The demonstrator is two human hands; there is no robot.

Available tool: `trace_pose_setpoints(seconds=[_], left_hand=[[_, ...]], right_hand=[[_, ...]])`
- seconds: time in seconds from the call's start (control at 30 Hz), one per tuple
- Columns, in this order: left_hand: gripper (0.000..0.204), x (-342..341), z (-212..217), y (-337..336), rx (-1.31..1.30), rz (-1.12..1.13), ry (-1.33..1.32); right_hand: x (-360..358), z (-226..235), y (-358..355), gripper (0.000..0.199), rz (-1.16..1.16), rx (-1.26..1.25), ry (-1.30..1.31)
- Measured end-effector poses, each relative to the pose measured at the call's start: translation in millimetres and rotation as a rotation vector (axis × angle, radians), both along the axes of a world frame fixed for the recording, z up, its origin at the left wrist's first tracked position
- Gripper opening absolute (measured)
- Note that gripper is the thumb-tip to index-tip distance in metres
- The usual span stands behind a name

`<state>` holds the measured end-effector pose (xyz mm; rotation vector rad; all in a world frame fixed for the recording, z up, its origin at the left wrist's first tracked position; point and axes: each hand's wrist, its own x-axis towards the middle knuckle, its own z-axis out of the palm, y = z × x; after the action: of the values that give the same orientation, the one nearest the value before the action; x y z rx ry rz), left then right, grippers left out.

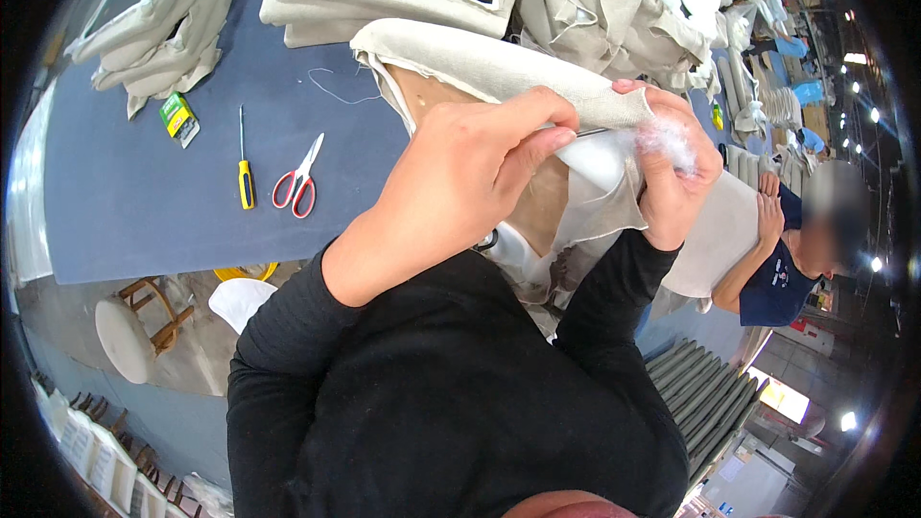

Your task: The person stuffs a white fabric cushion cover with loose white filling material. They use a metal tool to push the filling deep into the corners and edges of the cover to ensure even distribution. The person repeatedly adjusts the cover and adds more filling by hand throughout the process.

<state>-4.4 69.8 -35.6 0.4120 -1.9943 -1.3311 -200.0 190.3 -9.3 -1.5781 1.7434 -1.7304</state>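
Observation:
My left hand [470, 177] pinches a thin metal tool [590, 132] against a beige fabric-covered cushion piece [480, 62] held up in front of me. My right hand [672, 168] grips the right end of that beige cover, where white stuffing [662, 139] shows at the opening. Both sleeves are black. The underside of the piece is tan and partly hidden behind my left hand.
On the blue table [144, 201] lie red-handled scissors [297, 180], a yellow-handled screwdriver [246, 171], a small green box [177, 117] and piles of beige fabric [163, 24]. A wooden stool [129, 326] stands below. Another person in a dark shirt [777, 278] works at the right.

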Motion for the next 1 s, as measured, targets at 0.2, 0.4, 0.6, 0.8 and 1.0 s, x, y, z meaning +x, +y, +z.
trace_pose_setpoints(seconds=[0.2,0.4,0.6,0.8,1.0], left_hand=[[0.010,16,2,1,0.019,-0.008,-0.078],[0.009,15,9,6,0.037,0.032,-0.088],[0.008,15,10,9,0.053,0.035,-0.087],[0.006,41,26,14,0.008,-0.046,-0.184],[0.009,55,40,24,0.021,-0.068,-0.264]], right_hand=[[0,6,3,0.023,-0.150,0.136,-0.083],[5,6,2,0.020,-0.156,0.133,-0.101],[7,-3,5,0.041,0.010,-0.127,-0.431],[8,-11,24,0.040,0.284,-0.228,-0.965],[32,-22,33,0.050,0.402,-0.103,-0.689]])
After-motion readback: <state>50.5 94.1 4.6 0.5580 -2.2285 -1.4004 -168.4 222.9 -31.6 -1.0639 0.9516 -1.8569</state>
